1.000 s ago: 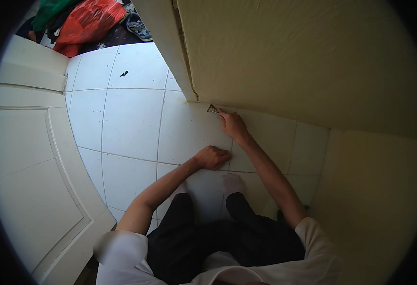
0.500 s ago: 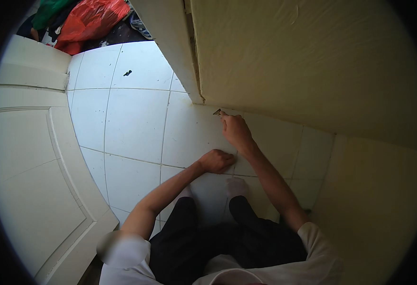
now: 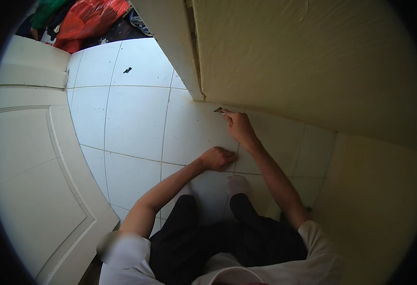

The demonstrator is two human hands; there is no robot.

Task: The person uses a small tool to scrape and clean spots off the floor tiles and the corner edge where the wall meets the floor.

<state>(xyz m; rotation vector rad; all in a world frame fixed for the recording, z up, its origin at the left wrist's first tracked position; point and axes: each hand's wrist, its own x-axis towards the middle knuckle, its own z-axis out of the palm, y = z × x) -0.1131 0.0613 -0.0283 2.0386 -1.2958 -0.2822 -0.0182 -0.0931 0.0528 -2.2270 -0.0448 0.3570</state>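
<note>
My right hand (image 3: 241, 128) is closed around the handle of a small scraper (image 3: 218, 110). Its flat, triangular metal blade points left, over the white tiled floor (image 3: 135, 118), just short of the foot of the yellowish wall (image 3: 308, 61). Most of the handle is hidden in my fingers. Lower and to the left, my left hand (image 3: 218, 158) rests on the tiles in a fist, knuckles up, in front of my feet. Whatever it may hold is hidden beneath the curled fingers.
A cream panelled door (image 3: 32, 156) stands along the left. The door frame (image 3: 173, 42) meets the floor near the scraper. A red plastic bag (image 3: 92, 21) and a shoe (image 3: 140, 23) lie at the far left. One dark scrap (image 3: 127, 70) lies on the tiles.
My right hand has drawn slightly to the right, and more of the scraper shows beyond my fingers. The left fist stays in place on the floor. The whole view has shifted slightly.
</note>
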